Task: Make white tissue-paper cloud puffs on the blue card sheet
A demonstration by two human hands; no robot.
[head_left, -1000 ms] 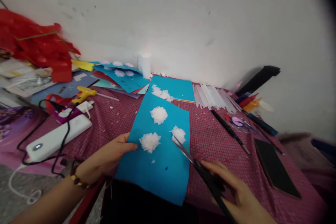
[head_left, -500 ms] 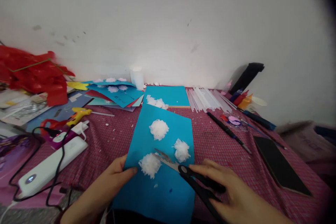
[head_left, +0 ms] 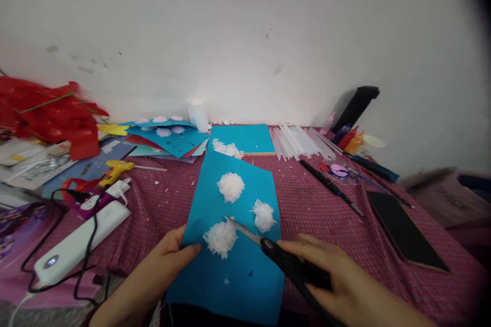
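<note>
A blue paper sheet [head_left: 241,286] with three fluffy white paper flowers on it is tilted up toward me. My left hand [head_left: 171,260] grips its left edge, thumb on top and the other fingers hidden behind. In my right hand [head_left: 326,271] are black-handled scissors [head_left: 272,250], their blades nearly closed. The blade tips lie at the upper right edge of the lower left flower [head_left: 221,239]. Another flower [head_left: 263,215] sits right of the blades, and a third flower [head_left: 230,187] above them. Small white and dark blue specks mark the sheet's lower part.
A white power bank [head_left: 82,242] with black cables and a yellow glue gun [head_left: 117,171] lie left. White glue sticks [head_left: 303,143], a black pen-like tool [head_left: 326,184] and a dark phone-like slab [head_left: 406,230] are right. Behind stands a blue paper stack [head_left: 245,135] against the wall.
The scissors' blades have closed from a slightly open position, at the edge of the lower left flower. My left hand keeps its grip on the sheet. The view has shifted slightly.
</note>
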